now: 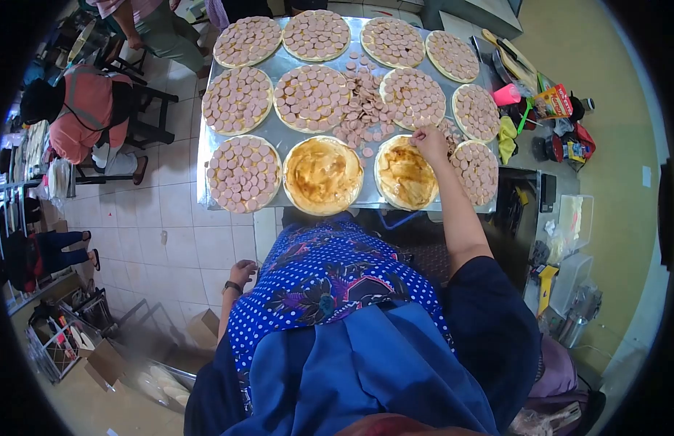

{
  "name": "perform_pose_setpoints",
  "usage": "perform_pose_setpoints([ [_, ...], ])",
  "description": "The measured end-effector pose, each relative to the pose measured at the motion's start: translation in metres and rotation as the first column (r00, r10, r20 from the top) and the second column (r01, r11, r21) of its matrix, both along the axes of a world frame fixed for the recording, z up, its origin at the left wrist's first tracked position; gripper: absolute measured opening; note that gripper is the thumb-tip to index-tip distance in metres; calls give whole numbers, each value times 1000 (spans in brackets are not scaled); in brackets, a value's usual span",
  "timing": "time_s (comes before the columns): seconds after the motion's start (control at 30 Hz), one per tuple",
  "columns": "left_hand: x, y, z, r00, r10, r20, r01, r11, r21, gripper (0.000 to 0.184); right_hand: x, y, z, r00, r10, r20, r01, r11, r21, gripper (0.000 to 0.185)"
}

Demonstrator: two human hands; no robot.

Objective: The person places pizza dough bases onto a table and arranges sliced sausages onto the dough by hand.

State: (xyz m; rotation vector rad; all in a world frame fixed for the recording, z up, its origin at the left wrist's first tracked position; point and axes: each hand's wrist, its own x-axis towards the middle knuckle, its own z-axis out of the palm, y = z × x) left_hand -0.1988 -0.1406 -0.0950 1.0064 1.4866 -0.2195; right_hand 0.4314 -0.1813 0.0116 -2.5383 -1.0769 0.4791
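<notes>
My right hand is over the upper right edge of a sauced dough round, its fingers bent together; what they hold is too small to make out. Left of it lies another sauced round with no slices on it. Loose pink sausage slices are heaped on the metal table just above these two. Rounds covered in slices, such as one at the lower left, surround them. My left hand hangs below the table's front edge, beside the blue dotted apron, its fingers partly curled.
A side counter at the right holds a pink cup, a red and yellow packet and a green utensil. At the left, a person in a pink top sits on a stool. Cardboard boxes stand at the lower left.
</notes>
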Motion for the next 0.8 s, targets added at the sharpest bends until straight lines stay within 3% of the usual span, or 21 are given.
perform_pose_setpoints([
  [0.13, 4, 0, -1, 1000, -28, 9, 28, 1000, -8, 23, -14, 14, 5, 988, 16, 152, -19, 1000, 14, 12],
  [0.2, 5, 0, -4, 999, -31, 6, 32, 999, -17, 23, -27, 26, 2, 989, 126, 79, -140, 970, 199, 10],
  [0.23, 7, 1, -3, 999, -34, 5, 35, 999, -25, 24, -34, 33, -1, 989, 123, 76, -136, 970, 199, 10],
  [0.3, 11, 5, -1, 998, -62, 3, 62, 998, -5, 24, -43, 44, -8, 932, 214, 293, -270, 948, 166, 8],
  [0.43, 12, 13, 3, 997, -78, 29, 76, 995, 58, 25, -41, 53, -12, 855, 296, 425, -357, 932, 70, 7],
  [0.53, 8, 16, 1, 998, -48, 27, 47, 998, 42, 25, -36, 51, 3, 871, 330, 364, -366, 930, 33, 10],
  [0.6, 4, 16, -2, 999, -44, 32, 42, 998, 40, 25, -26, 49, 11, 987, 158, -34, -152, 978, 141, 10],
  [0.63, 2, 16, -5, 999, -38, 34, 37, 999, 41, 25, -15, 44, 8, 987, 156, -34, -150, 979, 138, 10],
  [0.7, -3, 12, -11, 999, -14, 44, 13, 1000, 20, 24, 6, 31, 2, 899, 13, -438, 97, 969, 226, 12],
  [0.8, -10, 8, -19, 998, 14, 54, -13, 1000, -17, 23, 15, 14, -6, 882, -14, -472, 85, 988, 129, 11],
])
